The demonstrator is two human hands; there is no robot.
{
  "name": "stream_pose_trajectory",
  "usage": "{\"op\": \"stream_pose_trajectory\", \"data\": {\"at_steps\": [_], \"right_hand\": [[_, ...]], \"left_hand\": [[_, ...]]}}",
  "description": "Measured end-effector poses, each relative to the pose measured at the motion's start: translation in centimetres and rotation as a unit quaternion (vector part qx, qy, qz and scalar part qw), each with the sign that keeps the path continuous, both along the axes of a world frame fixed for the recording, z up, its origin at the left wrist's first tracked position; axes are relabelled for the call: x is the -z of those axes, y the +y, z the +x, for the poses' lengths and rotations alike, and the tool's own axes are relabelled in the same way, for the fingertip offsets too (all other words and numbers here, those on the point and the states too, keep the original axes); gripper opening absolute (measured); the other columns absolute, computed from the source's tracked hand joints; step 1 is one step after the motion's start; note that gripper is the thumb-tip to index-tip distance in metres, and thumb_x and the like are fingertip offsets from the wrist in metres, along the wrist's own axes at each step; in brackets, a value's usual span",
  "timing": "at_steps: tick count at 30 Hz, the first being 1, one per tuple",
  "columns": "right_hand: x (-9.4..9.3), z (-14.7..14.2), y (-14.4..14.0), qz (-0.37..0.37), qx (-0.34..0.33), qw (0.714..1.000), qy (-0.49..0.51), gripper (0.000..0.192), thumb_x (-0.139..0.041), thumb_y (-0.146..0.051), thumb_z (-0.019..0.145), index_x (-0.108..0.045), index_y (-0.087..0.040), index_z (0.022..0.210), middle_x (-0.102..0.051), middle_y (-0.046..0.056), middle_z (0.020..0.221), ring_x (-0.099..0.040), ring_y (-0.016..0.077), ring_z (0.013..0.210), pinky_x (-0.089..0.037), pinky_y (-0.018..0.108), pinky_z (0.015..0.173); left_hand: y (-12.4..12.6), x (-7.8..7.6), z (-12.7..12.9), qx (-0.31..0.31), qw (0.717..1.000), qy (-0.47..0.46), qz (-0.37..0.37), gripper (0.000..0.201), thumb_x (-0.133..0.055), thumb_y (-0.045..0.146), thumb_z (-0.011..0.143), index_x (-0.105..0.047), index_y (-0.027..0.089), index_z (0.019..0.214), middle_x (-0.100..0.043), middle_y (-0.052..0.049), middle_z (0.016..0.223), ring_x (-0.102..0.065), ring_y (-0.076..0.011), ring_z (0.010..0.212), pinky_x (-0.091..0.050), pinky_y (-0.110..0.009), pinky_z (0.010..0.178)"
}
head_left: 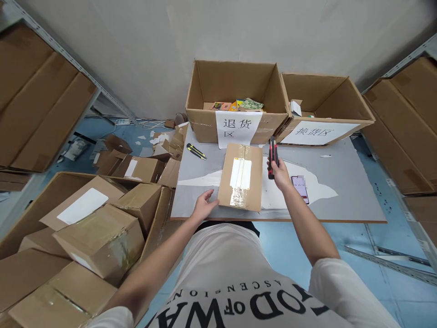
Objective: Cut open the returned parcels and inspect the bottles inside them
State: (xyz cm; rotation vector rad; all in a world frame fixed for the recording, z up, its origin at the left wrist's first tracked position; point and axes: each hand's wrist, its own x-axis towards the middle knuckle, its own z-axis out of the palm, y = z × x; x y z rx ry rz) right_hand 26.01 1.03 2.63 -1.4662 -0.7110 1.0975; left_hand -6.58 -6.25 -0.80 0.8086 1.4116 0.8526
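Observation:
A taped cardboard box (227, 182) with a white label on top lies on the table, closed. At its lower left corner is my left hand (204, 206), fingers apart; the fingertips are close to the box side, and I cannot tell whether they touch it. To the right of the box, my right hand (280, 174) is wrapped round a red and black utility knife (273, 157), whose front end points away from me. Whether its blade is out is too small to tell. A yellow and black utility knife (196, 151) lies left of the box.
Two large open cartons, one (205, 125) holding packets and another (327, 116) with small items, stand along the table's back. A phone (300, 189) lies on the grey table (362, 196). At left, a big carton (164, 207) holds several boxes. Shelves flank both sides.

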Motion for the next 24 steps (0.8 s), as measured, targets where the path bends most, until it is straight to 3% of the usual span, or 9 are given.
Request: {"op": "stream_pose_trajectory", "data": {"at_steps": [3,6,10,13,16,19,24], "right_hand": [[0.2,-1.2,-7.0,-0.01,0.057,0.994,0.09,0.037,-0.069,-0.042,0.072,-0.056,-0.028,0.104,-0.063,0.002,0.117,-0.062,0.0152,0.1,-0.051,0.029,0.078],[0.0,-3.4,-14.0,-0.057,0.1,0.982,0.147,0.049,-0.067,-0.048,0.073,-0.053,-0.034,0.117,-0.061,0.004,0.124,-0.061,0.0211,0.108,-0.052,0.042,0.083],[-0.5,-6.9,-19.6,-0.081,0.089,0.968,0.219,0.052,-0.065,-0.054,0.071,-0.05,-0.05,0.121,-0.06,-0.002,0.127,-0.059,0.0259,0.113,-0.051,0.054,0.084],[-0.6,-8.7,-20.4,-0.084,0.085,0.965,0.234,0.049,-0.064,-0.055,0.07,-0.052,-0.053,0.118,-0.063,-0.004,0.122,-0.059,0.0291,0.113,-0.051,0.059,0.081],[-0.3,-9.6,-20.0,-0.086,0.095,0.96,0.249,0.055,-0.062,-0.056,0.074,-0.046,-0.051,0.126,-0.062,-0.002,0.124,-0.059,0.0286,0.113,-0.05,0.058,0.084],[0.3,-9.9,-19.6,-0.084,0.112,0.951,0.276,0.058,-0.062,-0.054,0.077,-0.042,-0.047,0.131,-0.058,0.0,0.129,-0.059,0.0264,0.113,-0.051,0.055,0.088],[0.6,-10.1,-19.5,-0.078,0.137,0.94,0.303,0.045,-0.067,-0.048,0.076,-0.055,-0.038,0.118,-0.058,-0.001,0.13,-0.06,0.0242,0.112,-0.051,0.05,0.093]], "left_hand": [[3.7,-0.8,0.1,0.036,0.999,0.002,0.021,0.058,-0.079,0.02,0.061,-0.061,0.018,0.117,-0.047,-0.013,0.139,-0.039,-0.0276,0.132,-0.03,-0.039,0.111],[9.3,-1.9,1.2,0.075,0.996,0.011,0.044,0.055,-0.071,0.033,0.073,-0.056,0.019,0.124,-0.043,-0.012,0.143,-0.036,-0.0286,0.134,-0.033,-0.041,0.107],[17.2,-3.0,4.3,0.11,0.989,0.018,0.097,0.052,-0.065,0.039,0.079,-0.053,0.021,0.127,-0.041,-0.011,0.144,-0.038,-0.0268,0.132,-0.039,-0.037,0.1],[21.2,-3.2,6.7,0.122,0.987,0.014,0.103,0.047,-0.057,0.038,0.085,-0.051,0.022,0.129,-0.046,-0.011,0.139,-0.048,-0.0242,0.121,-0.045,-0.036,0.09],[23.3,-2.7,8.2,0.157,0.981,0.048,0.103,0.041,-0.055,0.033,0.086,-0.054,0.019,0.125,-0.056,-0.012,0.128,-0.055,-0.0207,0.107,-0.046,-0.033,0.086],[24.0,-2.0,8.6,0.195,0.973,0.087,0.087,0.033,-0.058,0.029,0.083,-0.062,0.014,0.112,-0.065,-0.011,0.106,-0.059,-0.0195,0.093,-0.047,-0.034,0.082],[23.8,-1.5,8.5,0.186,0.97,0.111,0.112,0.015,-0.063,0.024,0.077,-0.069,0.015,0.087,-0.068,-0.006,0.087,-0.059,-0.019,0.086,-0.045,-0.032,0.085]]}}
